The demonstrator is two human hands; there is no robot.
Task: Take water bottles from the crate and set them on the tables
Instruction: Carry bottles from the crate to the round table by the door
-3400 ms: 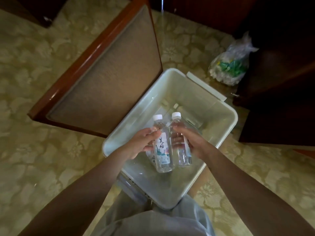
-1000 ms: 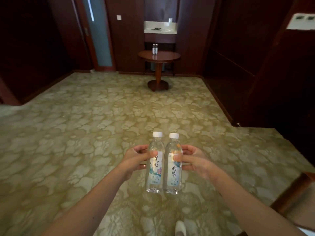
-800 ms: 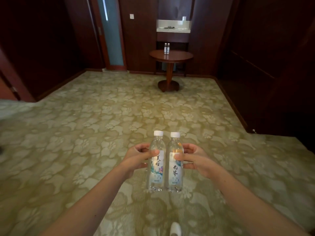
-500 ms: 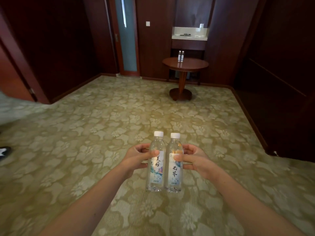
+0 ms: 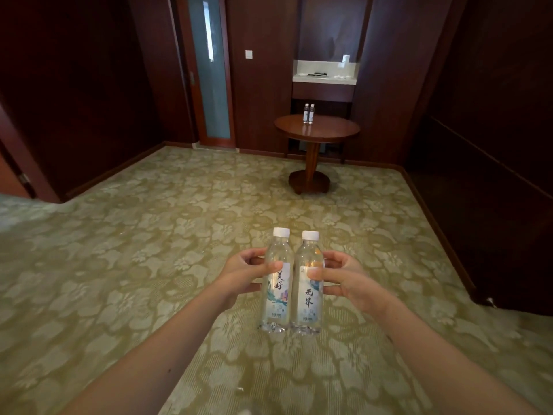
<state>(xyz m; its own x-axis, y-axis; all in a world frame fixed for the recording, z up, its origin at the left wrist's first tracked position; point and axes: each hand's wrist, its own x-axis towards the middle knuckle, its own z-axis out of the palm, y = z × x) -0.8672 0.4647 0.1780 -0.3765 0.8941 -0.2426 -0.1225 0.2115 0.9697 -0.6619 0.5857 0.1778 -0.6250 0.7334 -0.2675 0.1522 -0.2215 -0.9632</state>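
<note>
A person carries two clear water bottles upright, side by side and touching, over a green-gold floral carpet (image 5: 143,253). The left hand (image 5: 243,277) grips the left bottle (image 5: 277,290), thumb laid across the top of its label; the right hand (image 5: 348,284) grips the right bottle (image 5: 308,295) in the same way. Both bottles have white caps and labels printed with Chinese characters. Across the room a round wooden pedestal table (image 5: 332,133) stands before dark wood panelling (image 5: 263,100), with two more bottles (image 5: 308,113) standing together near its far edge. A pale shelf (image 5: 324,80) sits in a niche above the table. To the left are a door (image 5: 211,85) with a frosted glass panel and a white wall switch (image 5: 248,54).
</note>
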